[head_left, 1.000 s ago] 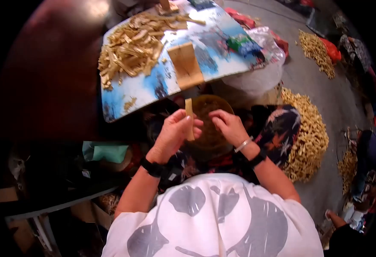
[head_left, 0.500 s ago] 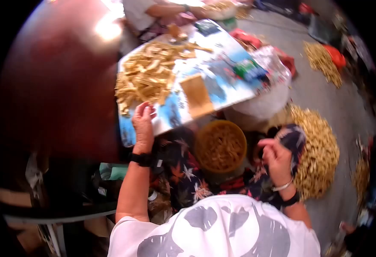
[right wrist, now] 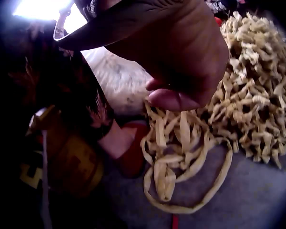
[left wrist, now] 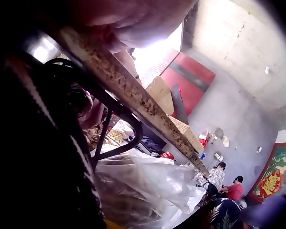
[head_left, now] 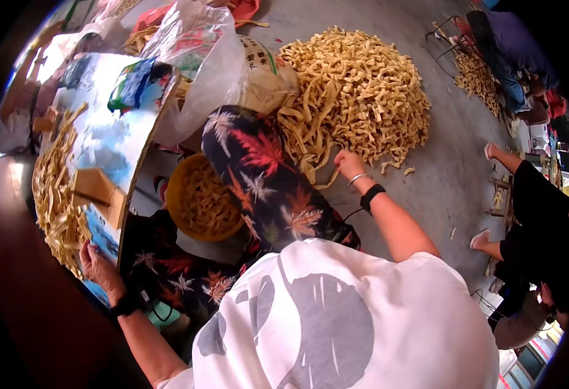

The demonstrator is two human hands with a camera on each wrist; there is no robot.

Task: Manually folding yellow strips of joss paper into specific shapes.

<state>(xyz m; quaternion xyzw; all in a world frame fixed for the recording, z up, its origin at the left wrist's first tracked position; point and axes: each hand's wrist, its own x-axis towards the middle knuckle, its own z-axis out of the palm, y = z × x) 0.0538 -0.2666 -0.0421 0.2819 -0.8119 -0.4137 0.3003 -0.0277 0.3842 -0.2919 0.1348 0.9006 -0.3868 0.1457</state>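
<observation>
On the floor at the right lies a big heap of short, pale yellow knotted pieces (head_left: pixel 375 91), with long, flat, pale yellow strips (right wrist: pixel 169 183) looped loosely at its near edge. My right hand (head_left: pixel 349 170) reaches down to these strips, its fingers bent and the thumb tip close to a fingertip. I cannot tell whether a strip is between them. At the left, my left hand (head_left: pixel 99 272) lies at the table's near edge, fingers nearly straight, their tips right beside the loose flat strips (head_left: pixel 57 194) on the table. In the left wrist view most of that hand is cut off.
The blue and white table (head_left: pixel 106 139) carries a curved wooden piece (head_left: pixel 99 192) and a green-blue packet (head_left: pixel 129 84). A yellow basin (head_left: pixel 173 198) with similar pieces stands between my legs. Plastic bags (head_left: pixel 200 71) and a sack (head_left: pixel 265 74) stand beyond my knee. Other people sit at the right.
The view has swung right. My left hand held a short flat strip upright, then reached to the table strips; that strip no longer shows. My right hand has moved out to the floor heap.
</observation>
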